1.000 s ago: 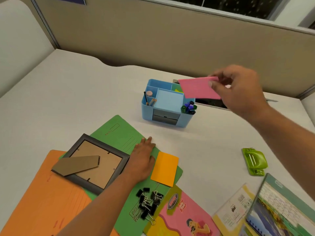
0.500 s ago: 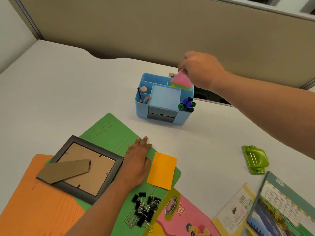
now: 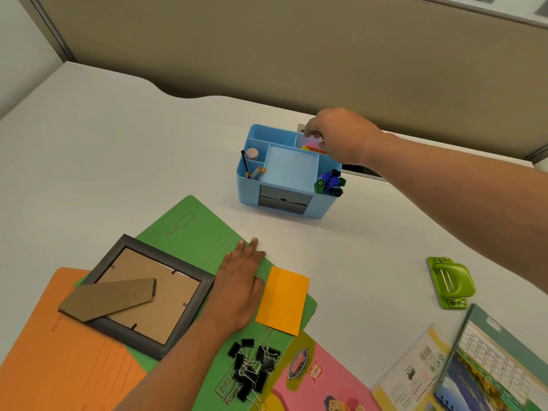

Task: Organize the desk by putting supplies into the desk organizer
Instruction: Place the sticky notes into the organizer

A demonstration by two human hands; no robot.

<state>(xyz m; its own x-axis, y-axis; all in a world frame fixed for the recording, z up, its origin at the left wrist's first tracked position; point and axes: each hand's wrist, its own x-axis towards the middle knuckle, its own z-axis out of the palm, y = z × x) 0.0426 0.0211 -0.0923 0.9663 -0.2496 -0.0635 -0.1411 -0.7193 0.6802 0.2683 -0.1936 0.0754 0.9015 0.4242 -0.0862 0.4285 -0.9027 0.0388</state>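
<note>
The blue desk organizer [image 3: 249,189] stands mid-desk; pencils [image 3: 252,169] fill its left slot and markers [image 3: 329,183] its front right slot. My right hand [image 3: 341,136] reaches over the back right compartment, fingers curled on a pink sticky-note pad [image 3: 315,147] that sits low inside it, mostly hidden by the hand. My left hand [image 3: 240,280] lies flat, fingers apart, on a green folder [image 3: 195,232]. An orange sticky-note pad [image 3: 283,299] rests beside that hand. Several black binder clips [image 3: 252,369] are piled nearer me.
A grey picture frame [image 3: 142,295] lies face down on the green folder, over an orange folder [image 3: 59,366]. A green hole punch [image 3: 449,281] sits at the right. A pink booklet [image 3: 311,381] and a calendar [image 3: 498,360] lie at the front right. A partition wall stands behind the organizer.
My right hand carried the pink pad from above the organizer down into the back right compartment. The left hand stayed flat on the green folder.
</note>
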